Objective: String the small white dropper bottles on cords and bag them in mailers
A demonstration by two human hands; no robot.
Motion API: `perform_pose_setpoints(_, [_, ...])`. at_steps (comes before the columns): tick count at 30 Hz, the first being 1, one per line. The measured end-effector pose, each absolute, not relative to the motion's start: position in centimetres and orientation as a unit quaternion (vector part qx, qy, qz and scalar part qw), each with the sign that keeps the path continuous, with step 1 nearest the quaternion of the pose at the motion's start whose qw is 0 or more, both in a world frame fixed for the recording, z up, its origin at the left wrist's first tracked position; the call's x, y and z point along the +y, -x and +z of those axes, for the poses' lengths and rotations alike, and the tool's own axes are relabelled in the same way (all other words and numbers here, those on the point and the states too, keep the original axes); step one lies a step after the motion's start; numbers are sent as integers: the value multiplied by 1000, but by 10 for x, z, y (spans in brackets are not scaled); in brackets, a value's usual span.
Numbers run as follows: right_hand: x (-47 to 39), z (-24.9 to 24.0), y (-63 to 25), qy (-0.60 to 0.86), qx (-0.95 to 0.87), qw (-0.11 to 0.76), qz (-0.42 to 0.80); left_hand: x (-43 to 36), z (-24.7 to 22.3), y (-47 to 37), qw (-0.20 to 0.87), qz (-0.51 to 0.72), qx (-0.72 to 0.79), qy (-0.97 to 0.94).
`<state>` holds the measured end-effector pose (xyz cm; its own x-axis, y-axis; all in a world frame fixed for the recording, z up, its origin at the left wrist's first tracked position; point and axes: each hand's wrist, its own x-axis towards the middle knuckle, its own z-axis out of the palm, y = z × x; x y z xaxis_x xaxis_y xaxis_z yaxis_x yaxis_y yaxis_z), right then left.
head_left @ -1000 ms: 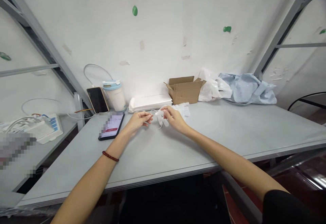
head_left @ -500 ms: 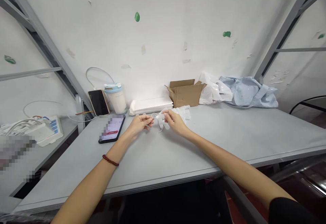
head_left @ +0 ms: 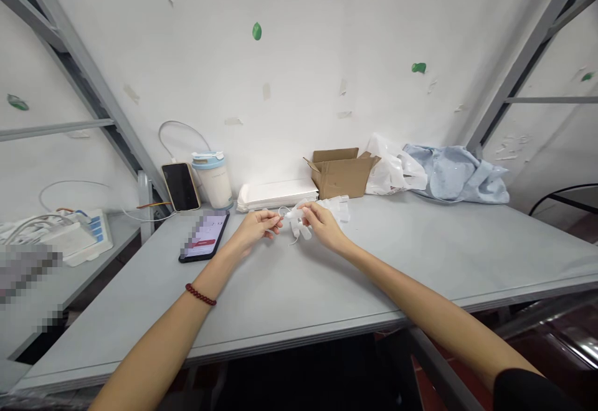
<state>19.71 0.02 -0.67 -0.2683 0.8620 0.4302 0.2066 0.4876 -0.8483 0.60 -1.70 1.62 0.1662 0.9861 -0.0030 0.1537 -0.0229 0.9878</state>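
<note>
White plastic piece (head_left: 294, 214) is held just above the tabletop (head_left: 299, 299), approx. mid-width & nearer the back edge than the front. R hand (head_left: 322, 225) has it pinched btwn thumb & fingers, which hide part of it. L hand (head_left: 256, 230) is closed at the fingertips, right by the piece's L end & a thin wire loop (head_left: 282, 210); whatever's btwn the tips is too small to tell. Thin white cable (head_left: 294, 241) hangs below the piece. Containers, along back edge: cardboard box (head_left: 344, 178) R of centre, flaps open, inside hidden by its front wall; white plastic bag (head_left: 391, 171) up against its R side, crumpled, contents can't be told; light-blue cloth bag (head_left: 455, 173) slumped next to that, twd back R corner. Lidded cup (head_left: 215, 180) upright nr back L corner, contents hidden. Upright phone (head_left: 181, 185) leans next to cup, w/ a charging cable (head_left: 183, 124) at its top; dark-cased phone (head_left: 204, 236) lies flat nr the L edge, L of L hand. White flat stack (head_left: 278, 193) on back edge btwn cup & box, behind the hands. Translucent plastic pieces (head_left: 342, 208) crowd the spot just behind R hand, in front of box. Power strip (head_left: 93, 240) & tangled cables sit on the adjoining table, past the L edge.
</note>
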Motion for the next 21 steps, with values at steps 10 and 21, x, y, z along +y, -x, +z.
perform_pose_setpoints(10, [2, -6, -198, 373, -715, 480, 345, -17, 15, -4, 501, 425, 490, -572])
perform_pose_setpoints(21, [4, -8, -198, 374, -728, 468, 334, -22, 21, -9, 497, 417, 496, -577])
